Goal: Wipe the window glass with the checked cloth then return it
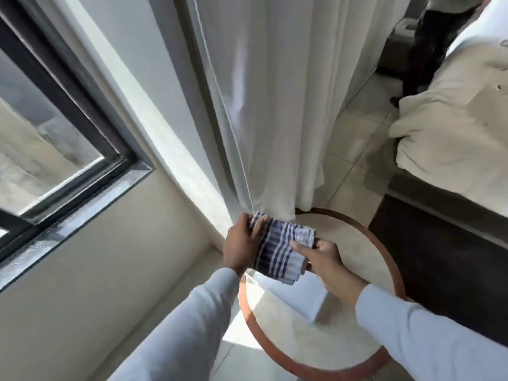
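Checked cloth (280, 247) folded, held between both hands above round worktop (357, 243). Left hand (242, 243) grips its left edge, right hand (323, 257) pinches the right edge.

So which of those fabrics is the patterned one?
The folded blue-and-white checked cloth, held between both hands above the round table. The hanging white curtain and cream bedding are plain.
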Demonstrator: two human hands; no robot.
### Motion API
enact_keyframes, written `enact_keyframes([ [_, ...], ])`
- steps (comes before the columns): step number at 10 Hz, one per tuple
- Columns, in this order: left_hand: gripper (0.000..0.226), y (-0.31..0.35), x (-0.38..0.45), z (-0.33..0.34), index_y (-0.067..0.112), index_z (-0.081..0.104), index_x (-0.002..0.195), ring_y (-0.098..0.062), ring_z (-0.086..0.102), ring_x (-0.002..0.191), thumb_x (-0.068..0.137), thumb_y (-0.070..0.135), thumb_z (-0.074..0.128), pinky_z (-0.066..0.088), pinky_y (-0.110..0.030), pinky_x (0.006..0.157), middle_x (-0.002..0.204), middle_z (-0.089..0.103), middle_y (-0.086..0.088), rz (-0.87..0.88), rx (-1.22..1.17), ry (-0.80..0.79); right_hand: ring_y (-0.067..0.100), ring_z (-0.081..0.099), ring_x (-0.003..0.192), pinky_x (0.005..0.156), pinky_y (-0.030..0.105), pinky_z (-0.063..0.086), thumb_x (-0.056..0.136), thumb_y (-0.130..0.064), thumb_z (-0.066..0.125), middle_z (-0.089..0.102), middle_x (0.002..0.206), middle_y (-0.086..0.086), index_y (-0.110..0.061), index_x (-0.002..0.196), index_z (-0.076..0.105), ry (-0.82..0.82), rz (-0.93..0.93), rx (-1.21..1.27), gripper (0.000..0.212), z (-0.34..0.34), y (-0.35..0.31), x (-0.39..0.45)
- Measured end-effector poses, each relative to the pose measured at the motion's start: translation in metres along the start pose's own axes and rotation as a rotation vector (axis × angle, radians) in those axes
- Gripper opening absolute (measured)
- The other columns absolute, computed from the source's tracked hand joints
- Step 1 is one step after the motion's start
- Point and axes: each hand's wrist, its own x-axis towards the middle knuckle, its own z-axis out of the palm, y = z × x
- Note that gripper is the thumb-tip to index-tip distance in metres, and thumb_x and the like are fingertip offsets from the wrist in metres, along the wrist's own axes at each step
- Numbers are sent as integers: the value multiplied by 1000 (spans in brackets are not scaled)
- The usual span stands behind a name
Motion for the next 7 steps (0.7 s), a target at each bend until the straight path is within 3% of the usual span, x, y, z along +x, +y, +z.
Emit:
enact_keyframes([
  [1, 55, -48, 21, 70, 36, 47, 88, -16, 67, 75, 90, 90, 52, 45, -36, 65, 81, 70, 11, -2, 77, -95, 26, 82, 78, 72, 39, 67, 85, -10, 92, 87, 93, 13, -7, 94, 83, 89, 25, -60, 13, -17, 67, 63],
  [2, 52, -95, 35, 121, 32, 45, 97, -29, 65, 82, 95, 84, 51, 42, -38, 69, 83, 62, 6, 23, 218, -163, 28, 81, 86, 78, 37, 65, 86, -10, 90, 85, 91, 7, -9, 97, 82, 133, 20, -166, 14, -22, 121, 112],
  [3, 45, -129, 45, 155, 25, 45, 101, -41, 71, 92, 104, 70, 50, 48, -42, 74, 83, 66, -5, 71, 336, -151, 26, 80, 90, 77, 30, 60, 84, -16, 92, 83, 89, 0, -11, 94, 80, 194, -1, -273, 17, -23, 156, 145],
  [4, 42, -146, 52, 175, 17, 52, 104, -41, 71, 96, 109, 58, 48, 44, -39, 74, 92, 71, -13, 108, 431, -115, 30, 77, 93, 85, 39, 61, 84, -20, 92, 82, 94, 8, -5, 94, 76, 224, -30, -383, 25, -22, 178, 168],
  [5, 44, -155, 54, 187, 15, 60, 106, -30, 67, 91, 111, 56, 44, 36, -31, 74, 100, 72, -8, 169, 528, -98, 34, 75, 96, 82, 38, 56, 88, -23, 88, 80, 99, 13, -2, 94, 69, 268, -42, -477, 29, -21, 194, 183],
  [6, 44, -158, 54, 193, 17, 64, 104, -24, 66, 86, 111, 56, 46, 36, -28, 72, 100, 71, -3, 181, 560, -120, 36, 73, 106, 84, 36, 53, 94, -24, 83, 80, 114, 16, -3, 106, 68, 266, -31, -588, 29, -19, 199, 187],
  [7, 32, -166, 49, 202, 14, 60, 119, -29, 69, 104, 112, 44, 53, 52, -38, 90, 115, 70, -8, 128, 445, -159, 40, 68, 120, 95, 41, 55, 99, -24, 77, 72, 130, 19, -4, 126, 58, 231, -30, -705, 38, -8, 196, 184],
])
